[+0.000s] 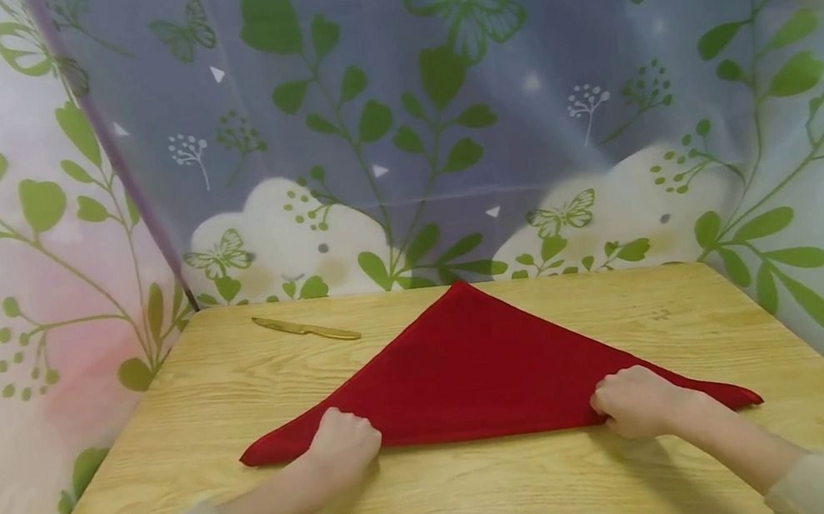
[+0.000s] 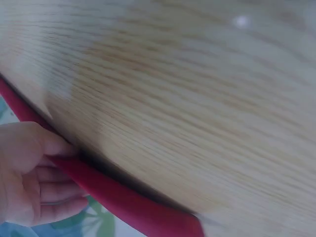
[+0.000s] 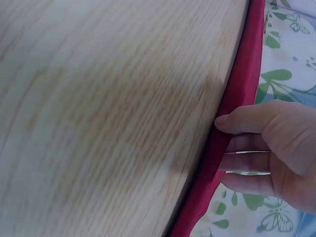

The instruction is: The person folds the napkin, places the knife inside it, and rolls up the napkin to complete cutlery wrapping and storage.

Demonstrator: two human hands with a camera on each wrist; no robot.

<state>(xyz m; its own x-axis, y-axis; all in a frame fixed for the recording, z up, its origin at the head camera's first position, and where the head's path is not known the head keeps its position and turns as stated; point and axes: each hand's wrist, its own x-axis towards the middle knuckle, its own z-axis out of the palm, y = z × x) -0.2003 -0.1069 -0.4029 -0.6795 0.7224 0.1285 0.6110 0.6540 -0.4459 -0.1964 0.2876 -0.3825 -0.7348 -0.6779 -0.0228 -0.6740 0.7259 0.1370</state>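
Evenly pinches near edge of red triangular cloth [image 1: 469,372] on bench [image 1: 438,501] with left hand [image 1: 345,447] and right hand [image 1: 637,402] well apart; holds thumbs and fingers [image 3: 247,182] closed on it; slants forearms [image 1: 279,503] inward.

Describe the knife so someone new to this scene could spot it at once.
On the wooden table, find the big triangle of red cloth. Left of its peak, near the table's far edge, lies the knife, slightly slanted. Its slim shape and gold colour set it apart from the broad red cloth.
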